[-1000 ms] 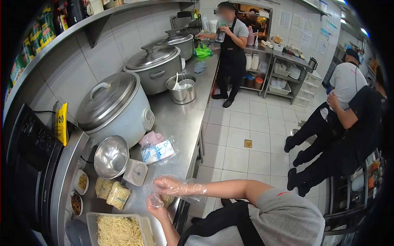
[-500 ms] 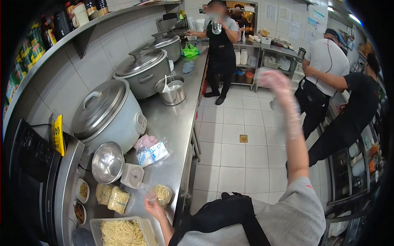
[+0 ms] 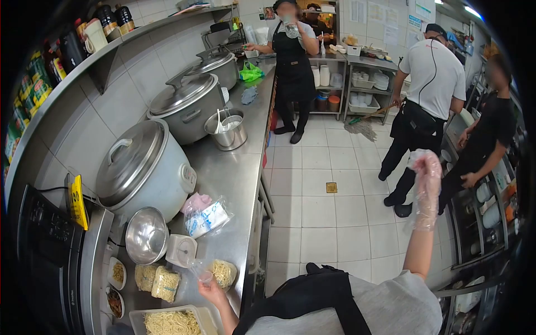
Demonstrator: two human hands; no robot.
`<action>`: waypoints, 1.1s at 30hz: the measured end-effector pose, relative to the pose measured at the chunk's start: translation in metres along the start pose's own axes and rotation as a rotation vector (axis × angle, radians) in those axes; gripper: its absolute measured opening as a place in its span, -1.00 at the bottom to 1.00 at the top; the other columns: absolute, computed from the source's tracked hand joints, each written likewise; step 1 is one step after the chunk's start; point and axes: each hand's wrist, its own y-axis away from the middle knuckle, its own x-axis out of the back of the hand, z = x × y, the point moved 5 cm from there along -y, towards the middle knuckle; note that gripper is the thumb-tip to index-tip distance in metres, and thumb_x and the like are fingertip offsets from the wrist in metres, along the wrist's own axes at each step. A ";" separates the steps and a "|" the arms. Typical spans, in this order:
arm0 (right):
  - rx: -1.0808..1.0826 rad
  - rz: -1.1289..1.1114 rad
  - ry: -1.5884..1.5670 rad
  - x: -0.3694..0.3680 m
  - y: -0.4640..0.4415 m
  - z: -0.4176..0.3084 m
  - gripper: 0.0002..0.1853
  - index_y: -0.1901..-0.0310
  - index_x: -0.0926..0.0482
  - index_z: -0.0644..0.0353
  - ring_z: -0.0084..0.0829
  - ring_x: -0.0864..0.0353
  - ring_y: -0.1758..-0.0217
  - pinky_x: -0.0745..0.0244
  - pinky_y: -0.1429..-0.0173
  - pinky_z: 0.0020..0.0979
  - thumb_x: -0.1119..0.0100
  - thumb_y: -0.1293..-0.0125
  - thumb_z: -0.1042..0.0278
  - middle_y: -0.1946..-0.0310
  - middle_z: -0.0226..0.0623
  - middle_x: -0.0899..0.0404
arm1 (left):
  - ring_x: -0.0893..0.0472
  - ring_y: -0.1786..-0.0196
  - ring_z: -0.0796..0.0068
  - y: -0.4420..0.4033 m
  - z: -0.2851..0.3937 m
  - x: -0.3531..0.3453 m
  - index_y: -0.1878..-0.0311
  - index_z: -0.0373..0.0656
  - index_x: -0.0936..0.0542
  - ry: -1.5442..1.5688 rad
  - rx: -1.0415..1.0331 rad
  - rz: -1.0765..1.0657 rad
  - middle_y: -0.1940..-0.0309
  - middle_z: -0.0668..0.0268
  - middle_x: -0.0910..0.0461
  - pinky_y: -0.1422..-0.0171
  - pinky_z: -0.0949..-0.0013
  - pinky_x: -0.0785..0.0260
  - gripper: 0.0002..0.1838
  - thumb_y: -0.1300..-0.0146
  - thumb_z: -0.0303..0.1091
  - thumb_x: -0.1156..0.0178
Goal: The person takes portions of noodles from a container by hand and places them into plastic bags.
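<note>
Steel counter (image 3: 240, 178), left hand (image 3: 212, 291) alone at the noodle bag (image 3: 224, 273)

Farthest to the left of the left hand stands a black appliance (image 3: 53, 245), then two white dishes (image 3: 113, 263) of food. Beyond that hand, up the counter, sits a big lidded cooker (image 3: 139, 173). Nearer come a metal bowl (image 3: 147, 235), two packs of noodles (image 3: 165, 283) side by side, and an open noodle tub (image 3: 135, 318) just to the hand's left. A small scale (image 3: 181, 249) lies past the fingertips, with a plastic-wrapped packet (image 3: 207, 219) farther off.

The left hand pinches clear plastic (image 3: 204, 273) between thumb and fingers; whether this is the bag's own neck, I cannot tell. The noodle bag rests right beside its fingers, near the counter's front edge.

Well ahead of that hand, a person in a black apron (image 3: 295, 72) raises a clear container (image 3: 291, 29). Off to the right, the right hand (image 3: 427, 181), gloved in clear film, is up over the floor (image 3: 312, 240). Its fingers look bent; whether they hold anything is unclear. A second ago both hands met at the bag; now the right is well away, so only the left tends the plastic. Past the right hand stand a person in a white shirt (image 3: 432, 72), holding a mop (image 3: 362, 129), and a person in black (image 3: 494, 123).
</note>
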 end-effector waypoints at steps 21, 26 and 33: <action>-0.572 -1.136 0.425 -0.155 0.149 0.161 -0.69 0.15 -0.48 0.27 -0.47 -0.50 0.18 -0.41 0.07 -0.44 -0.10 -0.22 0.19 0.27 -0.27 -0.54 | -0.46 0.34 0.58 0.004 -0.020 0.009 0.32 -0.26 -0.49 0.035 -0.046 0.061 0.41 0.35 -0.52 0.22 0.48 -0.32 -0.93 -0.19 -0.47 -0.05; -0.500 -1.306 0.453 -0.193 0.186 0.171 -0.65 0.08 -0.46 0.25 -0.42 -0.47 0.10 -0.38 0.00 -0.38 -0.03 -0.27 0.14 0.19 -0.25 -0.51 | -0.47 0.34 0.58 0.002 0.005 0.004 0.33 -0.29 -0.51 0.072 0.000 0.025 0.41 0.31 -0.55 0.21 0.47 -0.33 -0.87 -0.22 -0.41 -0.09; -0.136 -1.659 0.305 -0.319 0.299 0.162 -0.11 -0.26 -0.08 0.33 -0.08 -0.02 -0.37 0.03 -0.39 -0.19 -0.16 -0.07 -0.15 -0.29 0.04 -0.05 | -0.50 0.34 0.55 -0.008 0.014 -0.005 0.36 -0.31 -0.52 0.067 -0.027 -0.088 0.41 0.26 -0.57 0.20 0.45 -0.35 -0.85 -0.20 -0.40 -0.12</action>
